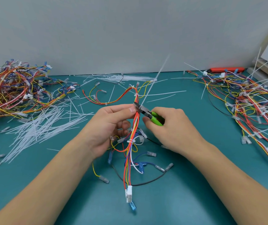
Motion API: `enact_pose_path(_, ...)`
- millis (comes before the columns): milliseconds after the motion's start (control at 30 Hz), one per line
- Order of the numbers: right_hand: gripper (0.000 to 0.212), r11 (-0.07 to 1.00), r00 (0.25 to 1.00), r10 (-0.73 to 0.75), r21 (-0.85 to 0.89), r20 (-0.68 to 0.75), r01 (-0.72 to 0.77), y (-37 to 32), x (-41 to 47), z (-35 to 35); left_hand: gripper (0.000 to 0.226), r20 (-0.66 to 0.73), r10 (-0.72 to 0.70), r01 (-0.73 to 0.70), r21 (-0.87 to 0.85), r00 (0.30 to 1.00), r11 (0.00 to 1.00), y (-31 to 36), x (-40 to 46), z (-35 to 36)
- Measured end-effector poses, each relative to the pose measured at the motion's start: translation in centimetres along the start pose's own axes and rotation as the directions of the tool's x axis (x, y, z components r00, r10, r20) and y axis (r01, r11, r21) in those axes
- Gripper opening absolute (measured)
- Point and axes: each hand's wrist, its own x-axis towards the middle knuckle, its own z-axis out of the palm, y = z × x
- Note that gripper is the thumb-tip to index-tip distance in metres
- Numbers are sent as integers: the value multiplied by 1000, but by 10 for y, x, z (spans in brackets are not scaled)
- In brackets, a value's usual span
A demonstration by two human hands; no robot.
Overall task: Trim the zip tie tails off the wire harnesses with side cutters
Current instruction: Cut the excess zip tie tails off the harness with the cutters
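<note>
Left hand [112, 125] pinches harness [134, 127] | right hand [170, 125] grips cutters [147, 115]

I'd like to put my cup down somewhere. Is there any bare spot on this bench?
Bare green mat lies near the front edge on both sides of the forearms, and between the right hand and the right harness pile. Crowded: the left harness pile, cut tails beside it, and the held harness at the centre.

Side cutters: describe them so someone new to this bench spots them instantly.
Start at the teal table, mid-frame, where both hands meet over the held wire harness. The side cutters sit in the right hand, steel tip against the bundle. Bright green handles: nothing else here is green.
</note>
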Motion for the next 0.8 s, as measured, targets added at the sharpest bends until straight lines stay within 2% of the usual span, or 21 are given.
enact_pose_path(133, 37, 998, 999, 32, -57, 24, -31, 1, 2, -3, 22, 19, -1, 1, -2, 1000, 1000, 0, 0, 0)
enact_pose_path(300, 33, 1000, 999, -22, -20, -41, 21, -1, 0, -1, 12, 6, 4, -4, -12, 1000, 1000, 0, 0, 1)
enact_pose_path(433, 9, 998, 999, -43, -54, 14, 44, -1, 1, -2, 12, 19, -29, 30, -37, 999, 999, 0, -1, 3)
enact_pose_path(500, 7, 998, 999, -47, -46, 17, 47, -1, 1, -3, 11, 30, -30, 31, -38, 999, 999, 0, -2, 3)
enact_pose_path(700, 11, 998, 999, -42, -53, 5, 42, -1, 0, -2, 14, 49, -23, 24, -26, 999, 999, 0, -2, 3)
enact_pose_path(800, 34, 998, 1000, 5, -57, 18, -3, 0, 0, -1, 14, 46, -24, 26, -29, 999, 999, 0, -2, 2)
